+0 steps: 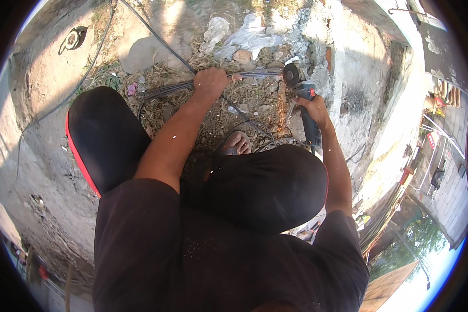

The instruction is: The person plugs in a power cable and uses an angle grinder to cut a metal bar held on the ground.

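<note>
Left hand [211,82] clenched round bundle of thin rods [260,74], held crosswise over dry grass [156,115] and soil. Right hand [314,109] wraps angle grinder [310,130]. Cutting disc [291,75] sits at rods' right end; orange sparks [282,109] streak below. Foot [237,141] nearer body. Black cable [158,37] runs up past left hand. Crumpled white sheet [252,36] lies beyond rods.

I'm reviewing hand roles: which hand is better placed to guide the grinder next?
Right, probably: the right hand holds the grinder, its disc at the rods, while the left hand holds them farther left.
</note>
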Action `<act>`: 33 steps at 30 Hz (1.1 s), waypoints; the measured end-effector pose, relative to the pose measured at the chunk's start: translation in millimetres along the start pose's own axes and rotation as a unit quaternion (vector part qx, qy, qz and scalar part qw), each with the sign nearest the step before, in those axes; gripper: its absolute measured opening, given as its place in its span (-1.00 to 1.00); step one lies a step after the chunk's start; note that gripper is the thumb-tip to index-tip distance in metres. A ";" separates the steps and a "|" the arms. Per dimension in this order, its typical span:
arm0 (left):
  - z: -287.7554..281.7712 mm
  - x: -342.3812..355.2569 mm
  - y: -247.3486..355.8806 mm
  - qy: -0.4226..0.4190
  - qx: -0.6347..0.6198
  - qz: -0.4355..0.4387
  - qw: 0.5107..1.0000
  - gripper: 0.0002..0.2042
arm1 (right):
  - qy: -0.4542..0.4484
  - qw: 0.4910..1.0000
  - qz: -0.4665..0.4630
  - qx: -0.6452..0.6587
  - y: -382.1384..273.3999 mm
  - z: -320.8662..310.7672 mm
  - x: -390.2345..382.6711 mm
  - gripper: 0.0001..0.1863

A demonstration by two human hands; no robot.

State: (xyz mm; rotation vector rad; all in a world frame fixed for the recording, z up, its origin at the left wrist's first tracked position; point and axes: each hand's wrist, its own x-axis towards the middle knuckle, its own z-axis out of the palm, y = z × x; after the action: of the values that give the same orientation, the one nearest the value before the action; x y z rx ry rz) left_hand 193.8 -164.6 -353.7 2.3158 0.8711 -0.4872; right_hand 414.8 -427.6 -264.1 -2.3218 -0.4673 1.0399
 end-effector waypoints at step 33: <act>-8.3 -2.1 2.5 -0.028 0.016 -0.005 0.999 -0.11 | -0.014 0.997 0.075 -0.015 7.1 4.5 -5.6 -0.72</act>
State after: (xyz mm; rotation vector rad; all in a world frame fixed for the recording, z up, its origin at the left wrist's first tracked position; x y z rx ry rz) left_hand 195.0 -161.7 -345.3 2.3170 0.8536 -0.5703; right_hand 408.4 -434.5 -267.7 -2.4021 -0.3237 1.1433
